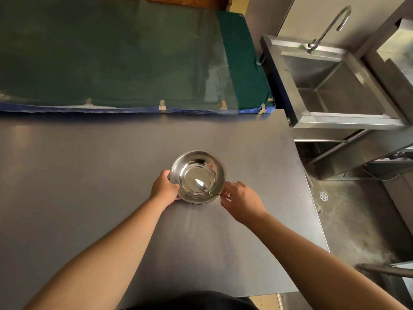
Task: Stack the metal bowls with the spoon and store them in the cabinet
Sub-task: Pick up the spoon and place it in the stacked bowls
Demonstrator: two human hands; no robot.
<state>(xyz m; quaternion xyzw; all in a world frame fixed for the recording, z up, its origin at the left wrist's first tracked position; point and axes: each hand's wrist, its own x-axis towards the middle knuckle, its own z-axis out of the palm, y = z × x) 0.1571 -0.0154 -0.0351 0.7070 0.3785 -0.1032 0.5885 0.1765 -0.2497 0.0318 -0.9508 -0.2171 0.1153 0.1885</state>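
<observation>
A shiny metal bowl (197, 171) stands on the dark grey table (89, 175), near its middle. I cannot tell whether it is one bowl or a stack. My left hand (164, 189) grips the bowl's left rim. A metal spoon (202, 185) lies inside, its scoop on the bowl's bottom and its thin handle leaning over the right rim. My right hand (240, 199) pinches the end of that handle just outside the bowl.
A green padded board (111, 59) with a blue edge and metal clasps lies along the table's far side. A steel sink (335, 86) with a curved tap (328, 27) stands at the right. Lower right is a worn floor with a drain (323, 196).
</observation>
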